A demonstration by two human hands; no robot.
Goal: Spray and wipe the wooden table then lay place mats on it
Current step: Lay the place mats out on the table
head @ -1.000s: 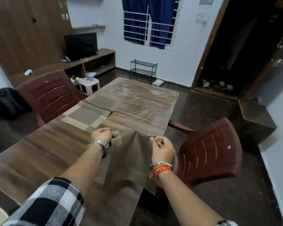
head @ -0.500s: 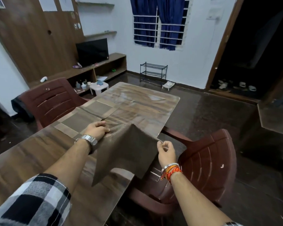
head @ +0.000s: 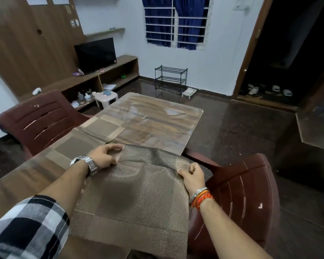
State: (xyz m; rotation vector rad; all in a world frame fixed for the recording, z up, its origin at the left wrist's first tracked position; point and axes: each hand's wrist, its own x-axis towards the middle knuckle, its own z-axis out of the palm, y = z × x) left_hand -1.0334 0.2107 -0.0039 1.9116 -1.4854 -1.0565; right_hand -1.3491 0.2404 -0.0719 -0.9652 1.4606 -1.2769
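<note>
A brown woven place mat (head: 135, 199) is spread over the near right part of the wooden table (head: 157, 126), its right edge hanging past the table side. My left hand (head: 106, 156) grips the mat's far left corner, fingers over the top and thumb under. My right hand (head: 192, 175) pinches the mat's far right corner in a curled fist. Two more place mats lie flat on the table's left side, one (head: 77, 148) just beyond my left hand and another (head: 105, 127) behind it.
A dark red plastic chair (head: 245, 193) stands close to the table's right side under my right arm. Another red chair (head: 39, 122) stands on the left. A white stool (head: 106, 98), a TV unit and a metal rack are farther back.
The mat hung bunched and tilted between my hands before. It is now stretched out wide and lowered flat onto the table, with my hands farther apart.
</note>
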